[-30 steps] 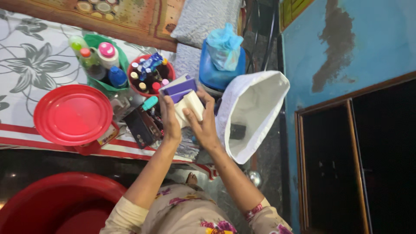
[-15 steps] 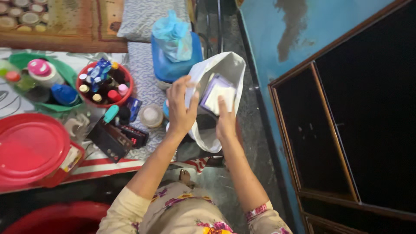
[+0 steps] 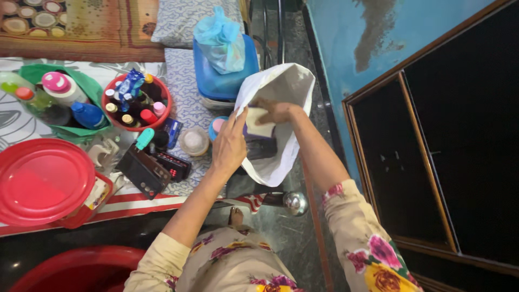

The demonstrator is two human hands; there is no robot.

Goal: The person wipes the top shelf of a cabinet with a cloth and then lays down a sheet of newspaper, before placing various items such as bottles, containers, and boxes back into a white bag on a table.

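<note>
A white bag (image 3: 284, 89) lies open at the table's right edge. My right hand (image 3: 275, 111) is inside its mouth, holding a small white and purple box (image 3: 259, 130). My left hand (image 3: 230, 146) grips the bag's near rim with the fingers spread along it. The lower part of the box is hidden by the bag's wall.
A red bowl of small bottles (image 3: 135, 103), a green basket of bottles (image 3: 59, 100), a blue lidded tub with a blue plastic bag (image 3: 221, 59), a red lidded container (image 3: 46, 181), a dark remote-like device (image 3: 143, 173) and a round small jar (image 3: 193, 140) crowd the table. A red tub (image 3: 81, 270) sits below.
My hands carried the box from above the table to the right into the white bag. The view shifted right with them.
</note>
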